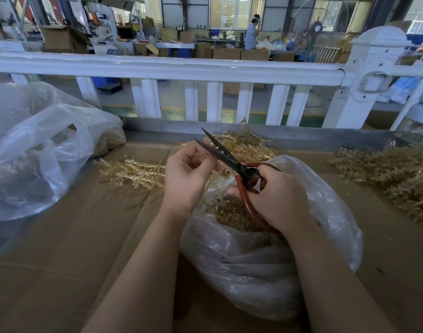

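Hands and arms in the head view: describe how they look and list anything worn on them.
The left hand and right hand are both bare: no gloves, and no rings show on the fingers in view. Neither wrist carries a watch or band. The left forearm and right forearm are uncovered down to the bottom edge of the picture, with no sleeve, marking or tape in sight.

One pair of scissors [227,159] is counted. Two clear bags are recorded: left bag [37,152], centre bag [265,260]. Three heaps of tan strips are recorded: left heap [133,171], rear heap [246,146], right heap [398,174].
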`<state>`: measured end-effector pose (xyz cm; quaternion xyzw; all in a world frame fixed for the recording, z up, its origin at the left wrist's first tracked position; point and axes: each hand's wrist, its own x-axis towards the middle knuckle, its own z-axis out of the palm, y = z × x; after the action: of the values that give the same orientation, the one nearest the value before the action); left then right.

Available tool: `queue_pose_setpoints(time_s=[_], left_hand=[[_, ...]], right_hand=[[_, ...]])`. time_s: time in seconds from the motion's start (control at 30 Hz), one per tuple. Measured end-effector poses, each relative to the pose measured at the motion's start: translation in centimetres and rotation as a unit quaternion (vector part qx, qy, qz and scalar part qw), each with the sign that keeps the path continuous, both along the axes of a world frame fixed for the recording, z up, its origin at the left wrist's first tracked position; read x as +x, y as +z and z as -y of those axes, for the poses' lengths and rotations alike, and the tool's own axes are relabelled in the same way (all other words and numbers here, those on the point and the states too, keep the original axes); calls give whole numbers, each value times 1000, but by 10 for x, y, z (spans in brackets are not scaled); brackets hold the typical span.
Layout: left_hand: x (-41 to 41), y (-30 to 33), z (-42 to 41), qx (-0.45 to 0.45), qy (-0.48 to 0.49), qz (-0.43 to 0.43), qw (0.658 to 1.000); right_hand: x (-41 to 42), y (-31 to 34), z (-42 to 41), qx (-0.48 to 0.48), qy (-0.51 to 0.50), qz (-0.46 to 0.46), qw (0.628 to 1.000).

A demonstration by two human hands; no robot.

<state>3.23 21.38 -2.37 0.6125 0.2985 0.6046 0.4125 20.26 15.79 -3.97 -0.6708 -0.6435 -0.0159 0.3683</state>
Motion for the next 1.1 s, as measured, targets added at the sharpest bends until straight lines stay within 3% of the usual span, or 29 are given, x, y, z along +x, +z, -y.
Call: queue_pose_setpoints(time_s=[0.27, 0.63, 1.1], left_hand=[[-9, 2, -3, -52, -62, 49, 996], [-11, 3, -2, -36, -101, -14, 994], [-11, 2, -4, -46, -104, -4, 993]], right_hand=[[-1, 2, 1, 9, 12, 1, 1000], [-1, 1, 1, 12, -10, 48, 999], [-3, 1, 0, 35, 2, 41, 999]])
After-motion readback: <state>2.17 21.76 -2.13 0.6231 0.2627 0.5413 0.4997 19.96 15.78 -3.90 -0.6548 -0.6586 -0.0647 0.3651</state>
